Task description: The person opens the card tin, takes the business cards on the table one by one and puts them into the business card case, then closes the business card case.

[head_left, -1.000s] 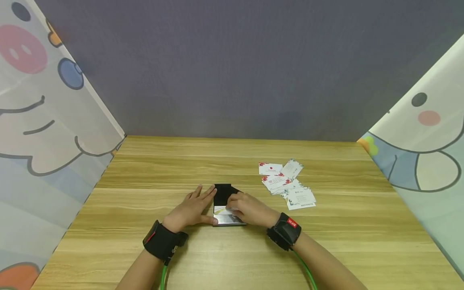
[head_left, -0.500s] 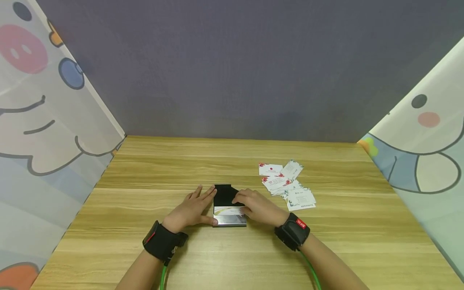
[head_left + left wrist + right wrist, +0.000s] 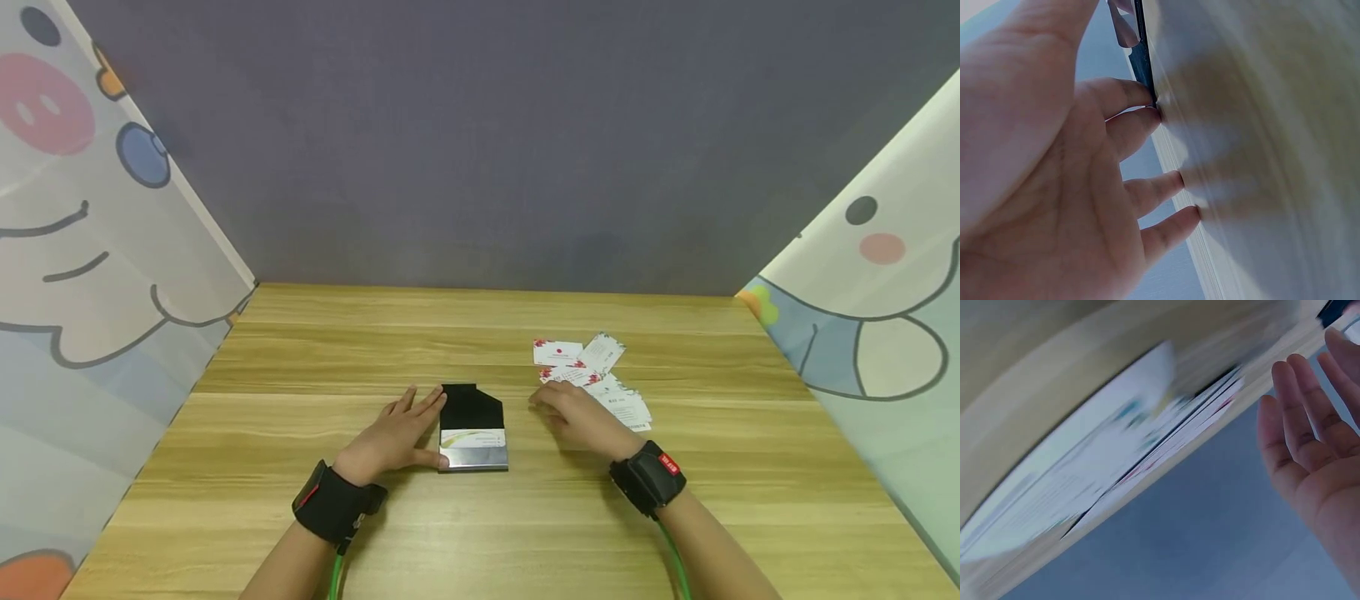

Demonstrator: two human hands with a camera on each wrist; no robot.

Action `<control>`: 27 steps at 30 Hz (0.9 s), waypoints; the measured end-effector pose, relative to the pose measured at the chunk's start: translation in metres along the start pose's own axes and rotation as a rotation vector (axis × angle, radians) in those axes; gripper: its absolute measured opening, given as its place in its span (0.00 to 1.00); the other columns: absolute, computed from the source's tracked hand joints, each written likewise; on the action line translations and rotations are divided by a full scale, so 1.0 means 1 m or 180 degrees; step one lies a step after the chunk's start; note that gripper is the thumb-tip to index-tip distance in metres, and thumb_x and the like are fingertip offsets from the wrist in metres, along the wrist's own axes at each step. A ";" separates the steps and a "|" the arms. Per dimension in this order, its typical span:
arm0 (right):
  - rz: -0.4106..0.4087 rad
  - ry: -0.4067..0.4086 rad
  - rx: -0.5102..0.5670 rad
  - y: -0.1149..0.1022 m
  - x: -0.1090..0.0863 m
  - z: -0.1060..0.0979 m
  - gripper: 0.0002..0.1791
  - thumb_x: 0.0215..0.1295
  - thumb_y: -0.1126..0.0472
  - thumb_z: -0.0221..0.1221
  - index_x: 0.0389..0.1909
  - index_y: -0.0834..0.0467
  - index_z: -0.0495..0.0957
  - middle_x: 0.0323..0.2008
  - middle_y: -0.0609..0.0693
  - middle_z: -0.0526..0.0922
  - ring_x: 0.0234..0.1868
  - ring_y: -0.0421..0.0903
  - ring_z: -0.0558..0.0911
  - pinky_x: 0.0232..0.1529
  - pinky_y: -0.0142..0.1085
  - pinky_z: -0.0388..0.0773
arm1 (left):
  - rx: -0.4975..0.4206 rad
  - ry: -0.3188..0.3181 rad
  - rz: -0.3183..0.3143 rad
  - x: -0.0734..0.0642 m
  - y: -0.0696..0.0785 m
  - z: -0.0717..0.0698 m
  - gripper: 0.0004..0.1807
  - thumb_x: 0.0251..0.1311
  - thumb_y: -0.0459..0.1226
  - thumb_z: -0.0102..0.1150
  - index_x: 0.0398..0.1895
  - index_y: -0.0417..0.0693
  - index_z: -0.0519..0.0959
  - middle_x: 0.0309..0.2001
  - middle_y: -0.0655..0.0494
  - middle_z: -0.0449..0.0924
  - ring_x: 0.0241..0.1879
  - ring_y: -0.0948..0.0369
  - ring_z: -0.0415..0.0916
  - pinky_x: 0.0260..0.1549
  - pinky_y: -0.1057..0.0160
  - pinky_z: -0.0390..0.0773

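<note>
An opened business card case lies on the table, its black lid folded back and its lower part silver. A white card with a yellow swoosh sits in it. My left hand rests at the case's left side, fingers spread, with the thumb at the lower left corner and fingertips by the lid's edge. Further right, my right hand hovers with loosely bent fingers, holding nothing, and overlaps part of the scattered business cards. In the right wrist view those cards lie beside the right hand.
The wooden table ends at a grey upright panel behind. Cartoon-printed curtains stand at both sides. Each wrist wears a black strap with a green cable trailing toward the body.
My right hand has left the card in the case and moved right to the scattered cards. The card now shows uncovered in the case. My left hand stays in place.
</note>
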State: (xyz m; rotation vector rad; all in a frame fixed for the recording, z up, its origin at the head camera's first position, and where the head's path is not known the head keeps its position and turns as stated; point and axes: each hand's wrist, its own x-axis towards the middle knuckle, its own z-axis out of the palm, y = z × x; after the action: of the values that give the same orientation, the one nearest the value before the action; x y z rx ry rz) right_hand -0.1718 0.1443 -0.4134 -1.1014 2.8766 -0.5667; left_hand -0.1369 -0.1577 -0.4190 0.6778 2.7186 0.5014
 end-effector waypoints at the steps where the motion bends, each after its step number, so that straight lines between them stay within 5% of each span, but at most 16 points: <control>1: 0.0031 0.0000 -0.0014 0.004 -0.002 -0.002 0.19 0.50 0.75 0.60 0.44 0.60 0.78 0.42 0.51 0.80 0.47 0.49 0.78 0.48 0.41 0.75 | -0.0008 -0.0001 0.0000 0.000 0.000 0.000 0.52 0.47 0.59 0.59 0.70 0.44 0.51 0.72 0.50 0.45 0.69 0.38 0.38 0.62 0.37 0.50; 14: 0.0493 -0.0047 -0.0292 0.047 -0.032 -0.018 0.23 0.47 0.71 0.65 0.48 0.65 0.75 0.49 0.62 0.77 0.55 0.63 0.72 0.52 0.54 0.71 | -0.0006 0.0001 -0.0011 -0.001 0.000 0.000 0.51 0.47 0.59 0.59 0.71 0.45 0.51 0.72 0.50 0.45 0.69 0.38 0.38 0.62 0.37 0.50; 27: 0.0915 -0.0244 -0.0248 0.059 -0.050 -0.033 0.27 0.47 0.70 0.66 0.51 0.66 0.72 0.54 0.70 0.71 0.54 0.70 0.69 0.48 0.63 0.66 | -0.0003 0.0013 0.0015 0.001 -0.001 0.001 0.51 0.47 0.59 0.59 0.70 0.44 0.51 0.72 0.50 0.45 0.69 0.38 0.38 0.61 0.37 0.50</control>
State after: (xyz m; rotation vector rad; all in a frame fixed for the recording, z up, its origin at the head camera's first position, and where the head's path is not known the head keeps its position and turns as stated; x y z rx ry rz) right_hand -0.1763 0.2278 -0.4084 -0.6788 2.9343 -0.3927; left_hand -0.1378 -0.1581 -0.4205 0.6837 2.7210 0.5055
